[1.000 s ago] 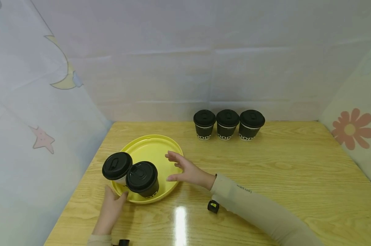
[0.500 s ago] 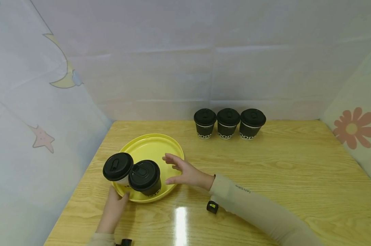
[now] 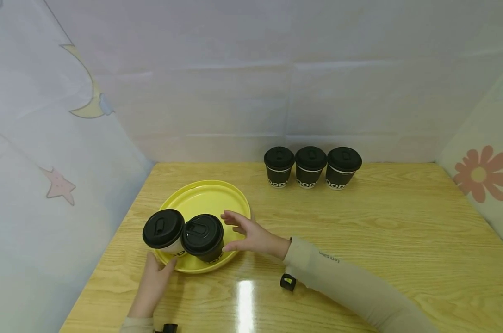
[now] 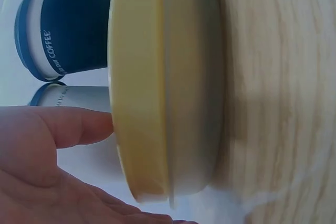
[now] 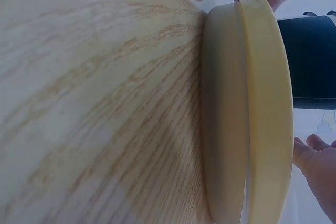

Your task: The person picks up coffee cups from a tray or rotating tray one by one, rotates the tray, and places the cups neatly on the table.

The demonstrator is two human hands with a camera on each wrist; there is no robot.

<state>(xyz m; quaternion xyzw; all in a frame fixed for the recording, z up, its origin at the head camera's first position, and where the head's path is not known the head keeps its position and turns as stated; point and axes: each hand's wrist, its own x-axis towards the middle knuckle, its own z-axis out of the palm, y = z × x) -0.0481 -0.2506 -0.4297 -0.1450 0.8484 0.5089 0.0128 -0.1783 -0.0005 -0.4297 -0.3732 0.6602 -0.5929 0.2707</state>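
Two lidded paper coffee cups stand on a round yellow tray [image 3: 209,194], a white cup [image 3: 164,229] at the left and a dark cup [image 3: 203,236] touching it on the right. My left hand [image 3: 153,280] is at the tray's front-left edge beside the white cup; its thumb [image 4: 84,125] meets the rim in the left wrist view. Part of its fingers is hidden. Over the tray's right rim my right hand [image 3: 253,236] holds nothing, fingers and thumb spread apart toward the dark cup.
Behind the tray to the right, three dark lidded cups [image 3: 311,166] stand in a row near the back wall. The wooden table [image 3: 359,240] meets fabric-covered walls at the back and sides. A black wrist camera [image 3: 288,282] hangs below the right sleeve.
Both cups on the tray have shifted a little to the right, the dark one closer to my right hand. My left hand has moved slightly right; my right hand has hardly moved.
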